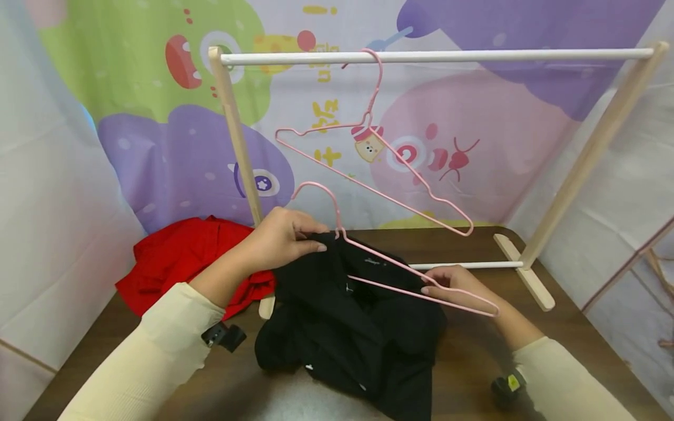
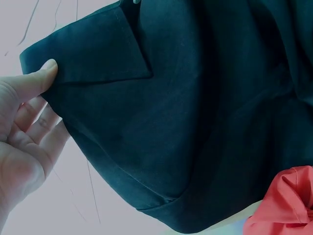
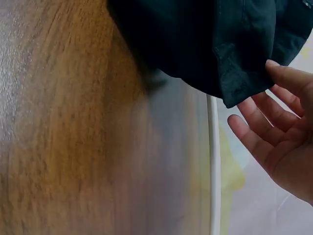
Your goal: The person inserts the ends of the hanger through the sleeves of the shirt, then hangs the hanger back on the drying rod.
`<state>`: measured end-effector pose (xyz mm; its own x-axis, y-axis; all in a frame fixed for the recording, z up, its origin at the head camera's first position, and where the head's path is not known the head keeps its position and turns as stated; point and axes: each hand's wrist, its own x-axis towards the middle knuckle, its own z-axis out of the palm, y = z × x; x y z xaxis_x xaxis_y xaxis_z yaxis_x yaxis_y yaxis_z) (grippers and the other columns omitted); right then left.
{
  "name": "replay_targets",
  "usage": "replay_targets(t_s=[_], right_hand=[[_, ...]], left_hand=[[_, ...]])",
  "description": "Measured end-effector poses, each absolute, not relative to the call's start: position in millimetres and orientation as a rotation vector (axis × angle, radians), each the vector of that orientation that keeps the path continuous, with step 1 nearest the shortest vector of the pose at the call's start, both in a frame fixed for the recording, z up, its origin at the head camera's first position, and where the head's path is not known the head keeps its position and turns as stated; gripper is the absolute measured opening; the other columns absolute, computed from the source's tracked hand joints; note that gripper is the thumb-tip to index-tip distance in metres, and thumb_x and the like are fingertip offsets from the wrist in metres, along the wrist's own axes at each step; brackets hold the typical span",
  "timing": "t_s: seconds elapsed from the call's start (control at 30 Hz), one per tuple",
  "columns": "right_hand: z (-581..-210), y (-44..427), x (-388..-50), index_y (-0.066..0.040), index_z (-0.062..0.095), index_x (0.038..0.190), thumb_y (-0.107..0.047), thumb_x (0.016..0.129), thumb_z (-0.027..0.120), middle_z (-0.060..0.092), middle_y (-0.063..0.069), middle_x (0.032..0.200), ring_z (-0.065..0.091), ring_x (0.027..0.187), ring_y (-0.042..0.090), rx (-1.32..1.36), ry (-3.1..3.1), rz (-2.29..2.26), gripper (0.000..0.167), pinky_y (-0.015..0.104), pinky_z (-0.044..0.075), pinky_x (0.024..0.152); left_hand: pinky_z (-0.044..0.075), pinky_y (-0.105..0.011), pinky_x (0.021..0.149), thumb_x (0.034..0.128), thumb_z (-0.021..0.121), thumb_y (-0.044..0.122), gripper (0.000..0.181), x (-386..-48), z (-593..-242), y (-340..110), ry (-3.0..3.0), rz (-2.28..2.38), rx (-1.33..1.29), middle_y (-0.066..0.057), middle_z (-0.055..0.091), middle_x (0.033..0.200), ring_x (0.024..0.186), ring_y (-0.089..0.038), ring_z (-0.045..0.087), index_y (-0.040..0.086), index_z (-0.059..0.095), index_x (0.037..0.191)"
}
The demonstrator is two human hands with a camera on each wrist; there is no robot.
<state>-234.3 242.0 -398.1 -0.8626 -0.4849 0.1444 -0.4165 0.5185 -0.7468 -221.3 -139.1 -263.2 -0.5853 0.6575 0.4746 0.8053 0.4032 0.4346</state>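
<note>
A black collared garment [image 1: 363,333] hangs from both hands in the head view, its lower part over the table. My left hand [image 1: 281,237] pinches the collar near the hanger's neck; in the left wrist view, the left hand's thumb and fingers [image 2: 32,117] grip the collar's edge. My right hand [image 1: 458,283] pinches the garment's other upper edge, as the right wrist view shows with the right hand [image 3: 283,117]. A pink hanger [image 1: 389,257] has its left end inside the garment; its right end sticks out over my right hand, its hook upright.
A second pink hanger [image 1: 337,171] hangs on the white rail [image 1: 474,55] of a wooden-sided rack [image 1: 590,158]. Red cloth [image 1: 184,257] lies at the left of the brown table [image 1: 474,362], by the rack's left post. A printed curtain [image 1: 326,140] stands behind.
</note>
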Motion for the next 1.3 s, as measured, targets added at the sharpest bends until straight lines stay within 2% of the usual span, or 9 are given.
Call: replay_targets(t_s=[0.2,0.33,0.47,0.63,0.87,1.0,1.13,1.3], right_hand=[[-377,259,-233,0.0,0.072,0.097,-0.009,0.089,0.07,0.067,-0.001,0.08,0.056,0.068,0.008,-0.768,2.834,-1.202,0.012,0.023,0.048,0.063],[-358,268,-228,-0.001,0.073,0.096,-0.007,0.088,0.071,0.069,0.0,0.082,0.057,0.069,0.008,-0.863,2.99,-1.108,0.01,0.023,0.05,0.063],[-344,273,-224,-0.003,0.074,0.094,-0.004,0.085,0.074,0.07,-0.001,0.081,0.053,0.066,0.005,-0.936,3.13,-1.019,0.009,0.02,0.047,0.059],[-336,273,-221,-0.001,0.074,0.09,0.007,0.077,0.076,0.07,0.002,0.078,0.051,0.064,0.003,-1.145,3.254,-0.903,0.015,0.017,0.045,0.057],[-331,268,-218,0.0,0.074,0.09,0.012,0.071,0.078,0.07,0.005,0.079,0.051,0.064,0.008,-1.337,3.352,-0.719,0.023,0.028,0.046,0.055],[-328,262,-215,0.0,0.074,0.09,0.011,0.068,0.078,0.07,0.005,0.078,0.051,0.061,0.009,-1.411,3.387,-0.675,0.025,0.029,0.043,0.054],[-323,254,-208,-0.001,0.074,0.088,0.007,0.069,0.078,0.07,0.003,0.077,0.055,0.061,0.01,-1.338,3.429,-0.704,0.021,0.03,0.044,0.058],[-318,235,-197,-0.002,0.074,0.085,0.002,0.074,0.074,0.07,0.002,0.073,0.062,0.06,0.011,-1.044,3.471,-0.803,0.012,0.03,0.049,0.059]], left_hand=[[0.055,-0.026,0.068,0.0782,0.08,0.0,0.024,-222,-263,-142,-2.45,-0.95,-1.283,-0.001,0.074,0.092,0.083,-0.011,0.067,0.006,0.078,0.101],[0.054,-0.028,0.065,0.0784,0.079,-0.001,0.025,-224,-264,-145,-2.451,-0.938,-1.252,-0.004,0.074,0.092,0.082,-0.014,0.067,0.005,0.077,0.102],[0.056,-0.032,0.07,0.0784,0.078,-0.002,0.025,-226,-269,-144,-2.442,-0.824,-1.221,-0.009,0.074,0.092,0.084,-0.02,0.068,0.001,0.076,0.103],[0.056,-0.038,0.076,0.079,0.079,0.002,0.026,-224,-270,-139,-2.442,-0.575,-1.131,-0.011,0.074,0.094,0.086,-0.025,0.069,0.0,0.075,0.105],[0.056,-0.041,0.077,0.0822,0.077,0.005,0.025,-217,-270,-130,-2.463,-0.306,-0.99,-0.011,0.073,0.097,0.089,-0.026,0.069,0.004,0.075,0.107],[0.057,-0.041,0.073,0.0819,0.076,0.005,0.024,-212,-271,-127,-2.445,-0.25,-0.953,-0.01,0.072,0.095,0.086,-0.025,0.068,0.005,0.076,0.106],[0.057,-0.04,0.07,0.0813,0.076,0.004,0.023,-207,-272,-124,-2.427,-0.256,-0.97,-0.01,0.072,0.091,0.083,-0.025,0.068,0.005,0.076,0.104],[0.057,-0.037,0.07,0.0794,0.078,0.004,0.022,-201,-277,-115,-2.392,-0.279,-1.008,-0.01,0.072,0.088,0.079,-0.025,0.069,0.003,0.076,0.101]])
